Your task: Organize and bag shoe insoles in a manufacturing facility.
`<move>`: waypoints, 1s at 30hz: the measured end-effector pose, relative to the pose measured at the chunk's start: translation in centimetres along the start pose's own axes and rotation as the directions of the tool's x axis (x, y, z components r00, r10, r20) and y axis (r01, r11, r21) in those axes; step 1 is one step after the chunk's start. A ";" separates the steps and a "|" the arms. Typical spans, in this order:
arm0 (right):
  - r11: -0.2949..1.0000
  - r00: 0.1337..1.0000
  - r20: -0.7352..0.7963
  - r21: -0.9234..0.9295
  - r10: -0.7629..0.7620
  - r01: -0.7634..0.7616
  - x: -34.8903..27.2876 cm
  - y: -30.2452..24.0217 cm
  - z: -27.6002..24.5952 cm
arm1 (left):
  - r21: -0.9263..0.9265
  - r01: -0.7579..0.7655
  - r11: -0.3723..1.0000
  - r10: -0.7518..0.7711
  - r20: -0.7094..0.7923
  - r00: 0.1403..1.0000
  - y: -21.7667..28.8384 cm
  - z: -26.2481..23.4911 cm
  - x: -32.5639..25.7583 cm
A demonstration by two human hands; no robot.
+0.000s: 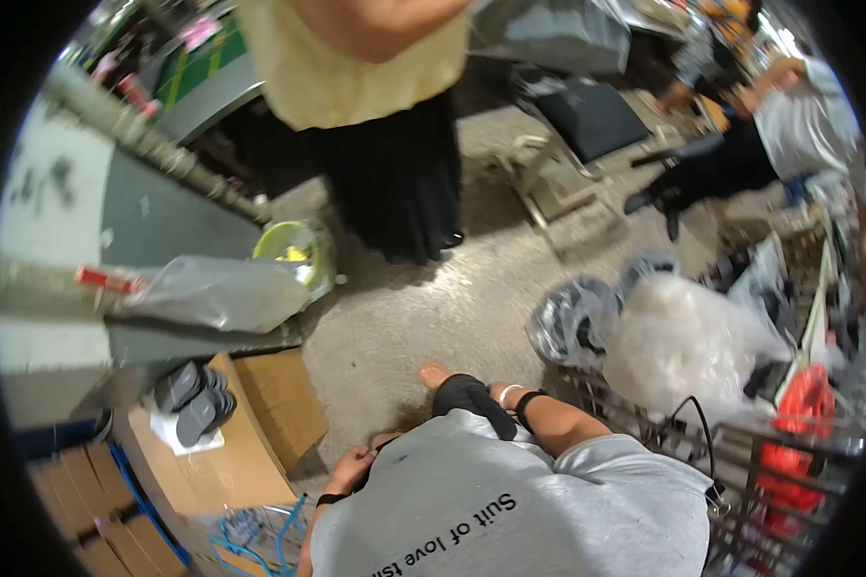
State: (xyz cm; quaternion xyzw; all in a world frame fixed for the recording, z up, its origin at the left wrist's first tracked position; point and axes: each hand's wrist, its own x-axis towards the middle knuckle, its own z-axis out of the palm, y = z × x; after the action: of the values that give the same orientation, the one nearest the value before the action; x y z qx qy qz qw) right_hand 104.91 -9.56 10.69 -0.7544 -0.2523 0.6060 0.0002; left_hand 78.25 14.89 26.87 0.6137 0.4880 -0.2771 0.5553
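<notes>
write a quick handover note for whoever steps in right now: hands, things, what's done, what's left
Left hand: up against the grey shirt, nothing seen in it; grip unclear.
Right hand: in a black wrap, over the bare floor, holding nothing visible.
Things: dark grey pieces lie in the open cardboard box to the left; clear bags fill the wire basket to the right.
Done: nothing in hand.
Left: pieces and bags untouched.

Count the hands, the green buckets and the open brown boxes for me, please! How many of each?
Hands: 2, the left hand and the right hand
Green bucket: 1
Open cardboard box: 1
Total: 4
</notes>
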 end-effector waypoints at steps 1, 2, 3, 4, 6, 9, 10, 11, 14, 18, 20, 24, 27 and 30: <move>0.994 0.998 0.038 -0.093 -0.045 0.049 -1.6 -3.1 -3.0 | -0.058 0.014 0.998 -0.018 -0.065 0.998 -0.3 0.2 -0.7; 0.978 0.988 -0.003 -0.142 -0.157 0.155 -1.3 -2.7 -4.3 | -0.127 -0.026 0.992 0.022 -0.037 0.999 0.0 0.5 -1.1; 0.975 0.981 -0.081 -0.148 -0.177 0.164 -0.9 -1.5 -5.3 | -0.197 -0.065 0.978 0.061 -0.022 0.998 -0.2 0.3 -1.4; 0.963 0.952 -0.202 -0.189 -0.230 0.192 -1.3 -0.4 -6.2 | -0.257 -0.086 0.963 0.057 -0.117 0.992 -1.5 0.3 -1.7; 0.833 0.961 -0.069 -0.519 -0.267 0.194 5.9 10.5 -5.7 | -0.103 -0.165 0.981 0.155 -0.096 0.983 -3.8 1.8 -0.2; 0.510 0.981 0.140 -0.859 0.133 0.053 6.6 13.0 -9.6 | -0.154 -0.498 0.853 0.467 -0.201 0.861 -7.6 4.1 -0.9; 0.510 0.950 0.205 -0.858 0.237 0.058 6.1 13.3 -9.9 | 0.000 -0.263 0.965 0.260 -0.159 0.952 -7.7 3.9 -0.8; 0.525 0.891 0.282 -0.849 0.356 0.059 5.7 14.0 -9.0 | 0.152 0.014 0.988 0.004 -0.118 0.993 -7.8 4.3 -2.0; 0.430 0.901 0.314 -0.887 0.299 0.166 6.6 11.1 -6.1 | 0.000 0.059 0.998 -0.059 -0.050 0.997 -11.7 6.9 -3.5; 0.387 0.918 0.324 -0.896 0.229 0.220 8.5 11.0 -5.8 | -0.035 0.093 0.995 -0.096 -0.126 0.987 -14.3 9.4 -4.3; 0.386 0.931 0.308 -0.897 0.197 0.215 9.2 11.3 -5.8 | -0.059 0.099 0.993 -0.106 -0.129 0.986 -14.3 9.7 -5.5; 0.400 0.959 0.242 -0.901 0.146 0.167 9.0 12.1 -5.3 | -0.103 -0.002 0.995 -0.012 -0.136 0.991 -18.6 10.3 -4.4; 0.331 0.979 0.112 -0.942 0.170 0.051 8.8 17.2 -8.4 | -0.175 -0.115 0.978 0.089 -0.149 0.985 -22.9 11.4 -6.2; 0.357 0.959 0.281 -0.900 0.038 0.250 -3.1 1.6 2.2 | -0.058 -0.111 0.992 0.091 -0.280 0.956 -27.9 11.5 -6.4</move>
State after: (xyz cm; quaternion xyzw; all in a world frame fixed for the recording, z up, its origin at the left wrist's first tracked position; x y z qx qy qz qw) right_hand 103.12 -12.82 12.46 -0.5202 -0.5957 0.4473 -0.4177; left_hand 52.93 -0.54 18.43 0.6498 0.5387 -0.1420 0.5171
